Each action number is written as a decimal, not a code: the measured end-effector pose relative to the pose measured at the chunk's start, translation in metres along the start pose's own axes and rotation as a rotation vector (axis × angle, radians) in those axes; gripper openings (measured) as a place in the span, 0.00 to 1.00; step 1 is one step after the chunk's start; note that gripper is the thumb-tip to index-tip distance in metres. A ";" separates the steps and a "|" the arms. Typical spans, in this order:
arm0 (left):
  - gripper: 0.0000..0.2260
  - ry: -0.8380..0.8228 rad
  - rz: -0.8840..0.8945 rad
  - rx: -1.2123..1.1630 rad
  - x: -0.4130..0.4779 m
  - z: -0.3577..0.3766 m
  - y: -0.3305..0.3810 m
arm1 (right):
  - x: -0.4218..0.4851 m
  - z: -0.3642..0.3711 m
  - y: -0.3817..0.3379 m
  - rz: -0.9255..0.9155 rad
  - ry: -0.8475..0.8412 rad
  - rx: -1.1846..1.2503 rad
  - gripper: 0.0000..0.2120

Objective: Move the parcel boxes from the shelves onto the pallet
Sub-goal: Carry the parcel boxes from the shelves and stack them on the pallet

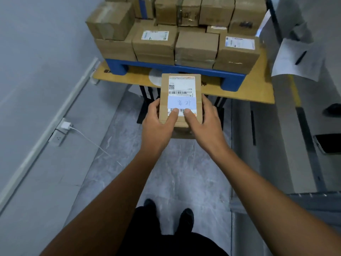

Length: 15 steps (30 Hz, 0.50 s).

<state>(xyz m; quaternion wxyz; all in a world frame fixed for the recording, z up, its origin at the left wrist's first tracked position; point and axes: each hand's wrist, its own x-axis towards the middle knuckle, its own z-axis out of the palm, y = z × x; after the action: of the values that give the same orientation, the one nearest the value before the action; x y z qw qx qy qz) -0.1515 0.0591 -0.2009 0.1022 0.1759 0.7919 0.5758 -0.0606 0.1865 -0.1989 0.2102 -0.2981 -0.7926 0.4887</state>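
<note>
Currently: parcel box (180,100), label up, being gripped between left hand (158,126) and right hand (204,124), thumbs pressing its top, fingers curling around its sides for steadiness, approaching stacked pallet (166,66).

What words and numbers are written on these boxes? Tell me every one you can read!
"N70A", or close to it: beside the barcode on the white label of the held box; small, so not certain.
Pale slip on that box: two handwritten characters I cannot read.
Two labels on the stacked boxes: too blurred to read.
</note>
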 end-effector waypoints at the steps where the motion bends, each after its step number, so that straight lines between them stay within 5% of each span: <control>1: 0.24 0.010 -0.009 0.003 0.011 -0.002 -0.001 | 0.012 0.006 -0.003 -0.003 -0.010 -0.004 0.32; 15: 0.21 -0.038 0.012 -0.083 0.247 -0.074 -0.020 | 0.201 0.133 -0.081 0.000 0.034 0.023 0.30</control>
<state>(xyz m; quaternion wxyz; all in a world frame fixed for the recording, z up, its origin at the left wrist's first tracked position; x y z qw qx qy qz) -0.4080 0.0861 -0.1866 0.1208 0.1873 0.7642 0.6053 -0.3127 0.2087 -0.1749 0.2273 -0.3038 -0.7831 0.4926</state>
